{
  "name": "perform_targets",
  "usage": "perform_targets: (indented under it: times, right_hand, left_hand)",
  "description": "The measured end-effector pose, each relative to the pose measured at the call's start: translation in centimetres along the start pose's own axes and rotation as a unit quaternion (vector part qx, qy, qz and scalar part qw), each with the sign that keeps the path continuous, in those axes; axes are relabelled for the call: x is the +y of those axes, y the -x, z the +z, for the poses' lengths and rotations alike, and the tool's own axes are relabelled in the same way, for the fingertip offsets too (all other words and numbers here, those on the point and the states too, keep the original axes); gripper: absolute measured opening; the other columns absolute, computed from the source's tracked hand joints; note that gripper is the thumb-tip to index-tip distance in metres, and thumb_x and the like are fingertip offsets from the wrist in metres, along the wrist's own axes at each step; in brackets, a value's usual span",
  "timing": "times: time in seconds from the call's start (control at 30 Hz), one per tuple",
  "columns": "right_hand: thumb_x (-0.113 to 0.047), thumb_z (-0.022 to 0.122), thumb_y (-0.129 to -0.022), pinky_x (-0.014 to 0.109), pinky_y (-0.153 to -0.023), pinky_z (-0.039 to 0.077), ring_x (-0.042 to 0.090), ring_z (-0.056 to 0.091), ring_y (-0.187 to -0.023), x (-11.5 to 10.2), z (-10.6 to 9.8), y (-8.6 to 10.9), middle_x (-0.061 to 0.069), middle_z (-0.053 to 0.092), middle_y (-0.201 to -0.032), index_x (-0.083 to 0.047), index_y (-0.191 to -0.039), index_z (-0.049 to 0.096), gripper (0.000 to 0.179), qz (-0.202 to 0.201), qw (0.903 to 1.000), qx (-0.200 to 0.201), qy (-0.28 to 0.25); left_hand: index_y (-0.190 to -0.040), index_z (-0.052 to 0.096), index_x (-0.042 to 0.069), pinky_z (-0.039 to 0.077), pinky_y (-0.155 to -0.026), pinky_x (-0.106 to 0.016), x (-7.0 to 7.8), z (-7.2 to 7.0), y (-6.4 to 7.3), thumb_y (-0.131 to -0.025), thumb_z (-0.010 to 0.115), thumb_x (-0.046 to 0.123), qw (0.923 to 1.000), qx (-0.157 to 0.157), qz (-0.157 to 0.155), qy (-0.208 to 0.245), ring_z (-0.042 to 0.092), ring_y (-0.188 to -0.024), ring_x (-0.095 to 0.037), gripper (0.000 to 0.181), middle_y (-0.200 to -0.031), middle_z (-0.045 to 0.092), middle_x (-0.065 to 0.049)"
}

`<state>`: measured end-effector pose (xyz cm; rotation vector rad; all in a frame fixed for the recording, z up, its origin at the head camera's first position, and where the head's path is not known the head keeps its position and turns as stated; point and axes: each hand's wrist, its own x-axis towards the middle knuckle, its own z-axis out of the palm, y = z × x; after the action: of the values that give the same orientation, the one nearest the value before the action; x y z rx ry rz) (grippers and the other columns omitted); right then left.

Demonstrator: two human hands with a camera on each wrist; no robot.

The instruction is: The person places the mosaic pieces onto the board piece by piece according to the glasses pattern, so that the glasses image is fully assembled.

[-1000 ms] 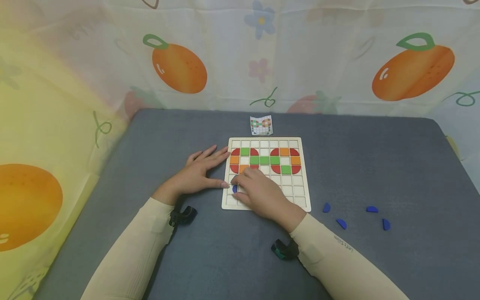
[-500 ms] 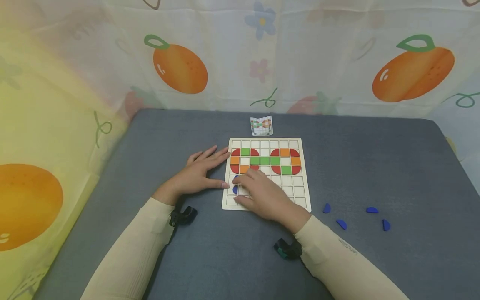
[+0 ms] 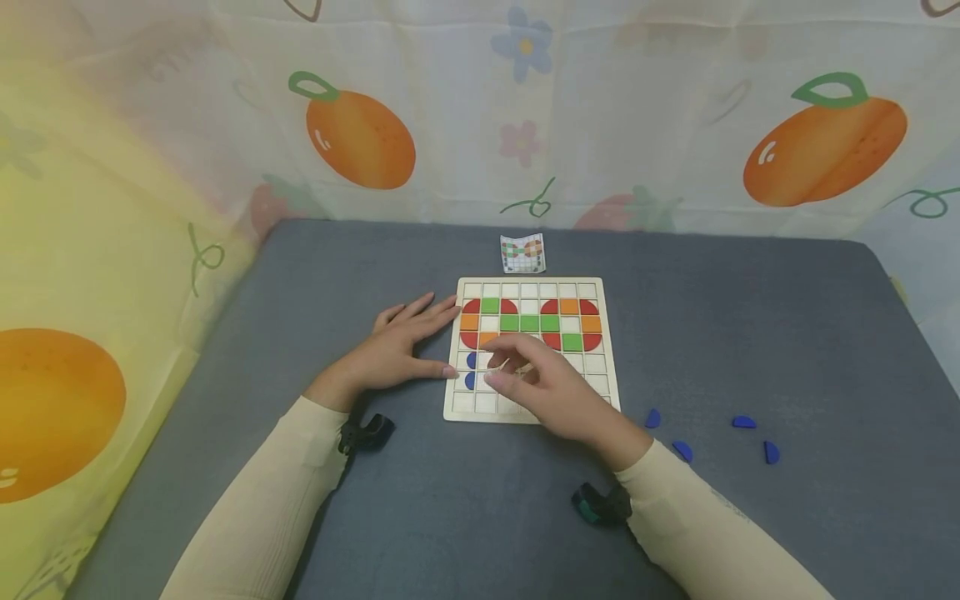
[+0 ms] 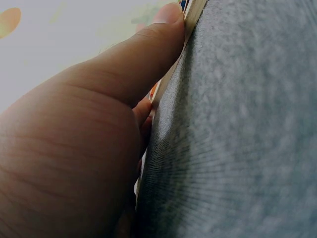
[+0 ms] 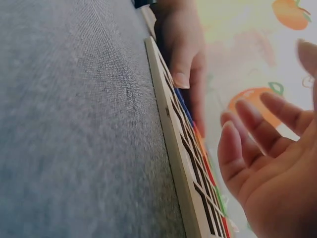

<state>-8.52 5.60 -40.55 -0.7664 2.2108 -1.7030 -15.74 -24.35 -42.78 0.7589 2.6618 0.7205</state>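
My left hand [image 3: 386, 354] rests at the left edge of a wooden grid board [image 3: 596, 363], its straight fingers and thumb touching the rim. In the left wrist view the thumb [image 4: 148, 47] lies on that rim. Two blue half-round tiles, an upper one [image 3: 471, 360] and a lower one [image 3: 470, 381], sit in the board's left column. Over the lower middle of the board hovers my right hand [image 3: 562, 392], fingers loosely bent and holding nothing. The right wrist view also has this hand [image 5: 277, 173] apart from the board. It hides several cells from the head view.
Red, orange and green tiles [image 3: 529, 322] form two rings joined by a green bar on the board. Behind it lies a small printed pattern card [image 3: 522, 253]. Several loose blue half-round tiles [image 3: 744, 422] lie on the grey table [image 3: 750, 333] to the right.
My right hand has lifted off the left column and drawn back to the right, uncovering both blue tiles. The left hand has stayed in place.
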Motion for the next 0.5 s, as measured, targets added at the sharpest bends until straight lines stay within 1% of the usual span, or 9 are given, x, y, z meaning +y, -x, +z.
perform_targets:
  times: [0.13, 0.27, 0.4, 0.5]
  right_hand:
    - [-0.037, 0.055, -0.115, 0.05, -0.093, 0.054, 0.032, 0.064, -0.12, 0.2, -0.7, 0.8, 0.019, 0.062, -0.139, -0.002, -0.155, 0.054, 0.053, -0.009, 0.998, 0.001, -0.062]
    - [-0.047, 0.041, -0.117, 0.046, -0.09, 0.055, 0.039, 0.062, -0.119, 0.4, -1.8, 1.7, 0.026, 0.057, -0.142, 0.003, -0.156, 0.049, 0.065, -0.023, 0.9916, -0.003, -0.127]
    - [-0.054, 0.032, -0.117, 0.042, -0.09, 0.055, 0.042, 0.061, -0.118, 0.8, -3.0, 2.8, 0.028, 0.058, -0.138, 0.007, -0.154, 0.048, 0.073, -0.035, 0.987, 0.004, -0.157]
    - [-0.054, 0.029, -0.117, 0.042, -0.09, 0.055, 0.041, 0.062, -0.117, 1.2, -4.0, 3.7, 0.028, 0.058, -0.135, 0.008, -0.152, 0.048, 0.074, -0.045, 0.9852, 0.014, -0.165]
  left_hand:
    - [-0.174, 0.031, 0.027, -0.001, -0.124, -0.06, -0.1, 0.0, 0.0, -0.093, 0.083, 0.06, 1.0, -0.001, 0.001, 0.001, 0.003, -0.166, -0.023, 0.102, -0.178, 0.02, 0.015]
    - [-0.175, 0.029, 0.028, -0.002, -0.124, -0.06, 0.0, 0.0, 0.0, -0.093, 0.082, 0.061, 1.0, -0.004, 0.0, 0.002, 0.002, -0.166, -0.023, 0.102, -0.178, 0.019, 0.015]
    - [-0.175, 0.028, 0.028, -0.002, -0.124, -0.06, 0.0, -0.1, 0.1, -0.093, 0.082, 0.062, 1.0, -0.004, 0.0, 0.002, 0.002, -0.166, -0.023, 0.104, -0.178, 0.019, 0.015]
    - [-0.175, 0.028, 0.028, -0.001, -0.124, -0.06, 0.0, -0.1, 0.1, -0.093, 0.083, 0.062, 1.0, -0.003, 0.004, 0.002, 0.002, -0.166, -0.023, 0.104, -0.178, 0.019, 0.014]
